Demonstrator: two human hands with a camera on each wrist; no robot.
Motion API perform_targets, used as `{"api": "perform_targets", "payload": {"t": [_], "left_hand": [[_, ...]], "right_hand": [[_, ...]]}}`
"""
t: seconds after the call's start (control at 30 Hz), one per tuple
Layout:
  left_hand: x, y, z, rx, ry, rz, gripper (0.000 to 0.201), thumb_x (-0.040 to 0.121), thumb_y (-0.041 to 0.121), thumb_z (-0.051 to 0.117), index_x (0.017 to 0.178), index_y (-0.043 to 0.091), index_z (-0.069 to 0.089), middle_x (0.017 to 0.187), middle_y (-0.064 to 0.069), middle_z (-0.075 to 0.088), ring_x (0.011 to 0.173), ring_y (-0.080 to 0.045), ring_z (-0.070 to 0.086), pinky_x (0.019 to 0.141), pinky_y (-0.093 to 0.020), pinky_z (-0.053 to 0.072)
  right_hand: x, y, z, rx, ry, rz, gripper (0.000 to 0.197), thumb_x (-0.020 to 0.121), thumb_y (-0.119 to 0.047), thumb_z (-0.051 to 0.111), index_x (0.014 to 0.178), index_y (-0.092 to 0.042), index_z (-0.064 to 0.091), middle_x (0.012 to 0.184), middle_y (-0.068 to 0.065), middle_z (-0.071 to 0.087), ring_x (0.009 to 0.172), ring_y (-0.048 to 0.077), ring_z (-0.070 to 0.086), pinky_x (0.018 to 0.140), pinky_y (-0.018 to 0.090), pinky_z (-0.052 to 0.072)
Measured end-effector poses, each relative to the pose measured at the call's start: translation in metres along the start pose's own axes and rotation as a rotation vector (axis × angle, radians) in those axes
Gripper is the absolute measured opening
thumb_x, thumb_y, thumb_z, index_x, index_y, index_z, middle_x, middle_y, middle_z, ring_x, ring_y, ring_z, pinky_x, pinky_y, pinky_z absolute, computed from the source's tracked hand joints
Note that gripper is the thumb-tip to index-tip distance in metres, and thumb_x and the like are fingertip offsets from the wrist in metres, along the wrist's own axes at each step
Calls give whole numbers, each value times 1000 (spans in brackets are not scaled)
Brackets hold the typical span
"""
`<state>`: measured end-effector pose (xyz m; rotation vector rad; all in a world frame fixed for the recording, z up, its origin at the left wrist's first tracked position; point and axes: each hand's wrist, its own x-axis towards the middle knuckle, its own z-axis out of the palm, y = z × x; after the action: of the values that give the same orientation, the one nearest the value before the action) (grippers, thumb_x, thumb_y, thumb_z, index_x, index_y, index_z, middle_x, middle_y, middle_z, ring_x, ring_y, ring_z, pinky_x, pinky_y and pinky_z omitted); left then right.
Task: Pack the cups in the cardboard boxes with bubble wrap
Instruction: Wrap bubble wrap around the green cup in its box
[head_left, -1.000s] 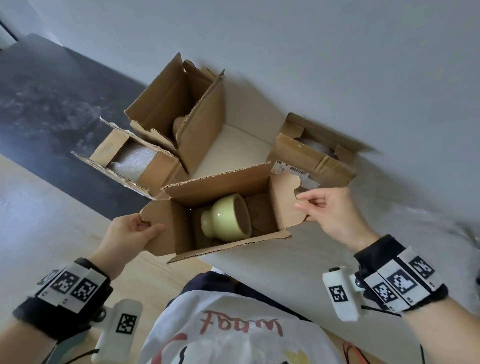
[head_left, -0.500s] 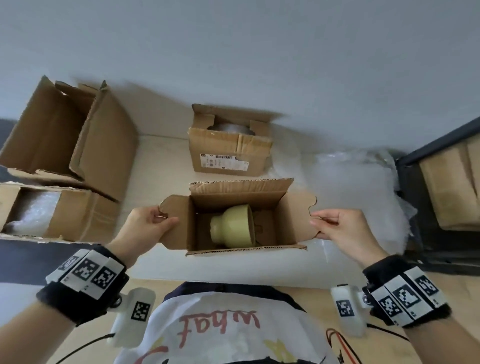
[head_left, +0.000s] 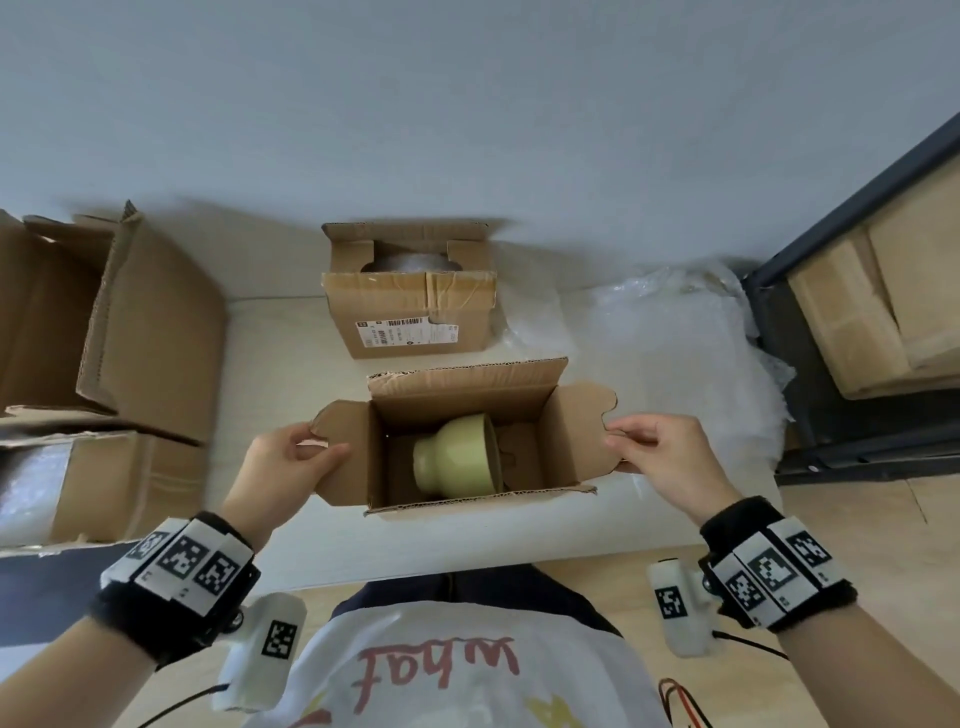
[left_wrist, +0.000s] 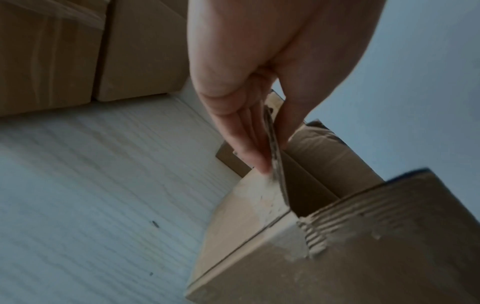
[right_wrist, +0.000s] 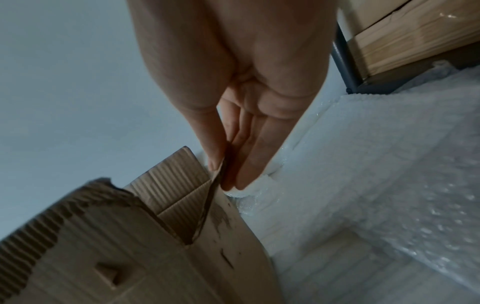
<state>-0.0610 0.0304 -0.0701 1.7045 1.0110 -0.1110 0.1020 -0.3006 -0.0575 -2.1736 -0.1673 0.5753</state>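
Both hands are gripping the small open box by its side flaps — left hand is pinching the left flap between thumb and fingers, right hand is pinching the right flap the same way. The wrist views are confirming it: cardboard edge is sitting between thumb and straight fingers on the left, and between the fingertips on the right. Likely reason: holding by the flaps is keeping the box steady and its mouth wide for filling.

One yellow-green cup is lying on its side in the box, bare, no wrap around it. Bubble wrap is lying spread on the worktop just right of the box — close at hand, probably needed next.

Count: four boxes in view — the held one, one behind it with something clear and wrapped inside, two on the left, the nearer showing wrap. One cup plainly visible.
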Motion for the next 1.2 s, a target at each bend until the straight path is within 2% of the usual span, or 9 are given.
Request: {"api": "perform_targets", "payload": {"t": [0.13, 0.23, 0.3, 0.47, 0.57, 0.67, 0.8, 1.0, 1.2], "left_hand": [[-18, 8, 2, 379, 182, 404, 69, 74, 7, 76, 133, 10, 40, 126, -13, 49, 115, -27, 49, 92, -42, 46], [-28, 19, 2, 812, 163, 963, 40, 81, 5, 67, 119, 2, 58, 140, -25, 42, 134, -40, 33, 110, -52, 26], [-33, 26, 10, 980, 34, 1160, 30, 90, 18, 50, 110, 4, 67, 141, -22, 44, 135, -36, 35, 113, -49, 24], [-35, 34, 31, 1261, -153, 921, 79, 79, 67, 49, 127, 5, 58, 145, -22, 39, 135, -36, 36, 111, -49, 28], [-26, 26, 27, 1331, -197, 772, 114, 66, 87, 35, 148, 10, 21, 155, -17, 2, 145, -32, 9, 117, -44, 8], [-16, 12, 23, 1322, -248, 709, 133, 52, 99, 16, 147, 12, -14, 151, -12, -26, 143, -25, -12, 115, -41, -10], [-6, 0, 21, 1251, -334, 677, 142, 41, 105, 15, 139, 13, -32, 143, -6, -44, 136, -22, -31, 112, -37, -19], [3, -1, 21, 1251, -336, 694, 148, 43, 97, 43, 141, 8, -25, 148, -11, -35, 140, -27, -23, 113, -40, -15], [27, 16, 14, 1121, -297, 617, 149, 43, 84, 64, 143, 18, -23, 150, 4, -25, 135, -11, -24, 113, -32, -15]], "right_hand": [[-3, 3, 0, -171, 15, -21, 27, 82, -12, 72, 108, -11, 68, 103, -4, 65, 100, 11, 62, 87, 21, 48], [-9, -3, 6, -404, 115, -165, 35, 75, -12, 78, 107, -14, 63, 116, -2, 52, 105, 11, 51, 90, 24, 44], [-12, -6, 8, -560, 130, -269, 38, 73, -13, 79, 105, -16, 61, 114, -1, 49, 104, 13, 49, 84, 21, 41], [-18, -8, 22, -627, -26, -214, 35, 90, -30, 61, 120, -12, 60, 118, -1, 54, 99, 14, 58, 83, 20, 46], [-19, -12, 32, -541, -56, -85, 49, 89, -36, 63, 129, -9, 55, 124, 2, 56, 108, 17, 56, 91, 24, 45], [-18, -12, 39, -483, -83, 27, 52, 88, -26, 66, 134, -8, 51, 131, 7, 57, 116, 20, 56, 98, 29, 45], [-10, -8, 44, -352, -75, 111, 48, 88, -14, 65, 134, -6, 52, 132, 7, 58, 116, 20, 58, 98, 27, 45], [9, -14, 46, -262, -102, 131, 39, 87, -8, 63, 125, -5, 60, 124, 8, 63, 110, 22, 61, 94, 33, 50], [28, -20, 49, -188, -107, 59, 32, 86, -8, 65, 117, -7, 65, 113, 5, 67, 103, 21, 64, 85, 26, 51]]}}
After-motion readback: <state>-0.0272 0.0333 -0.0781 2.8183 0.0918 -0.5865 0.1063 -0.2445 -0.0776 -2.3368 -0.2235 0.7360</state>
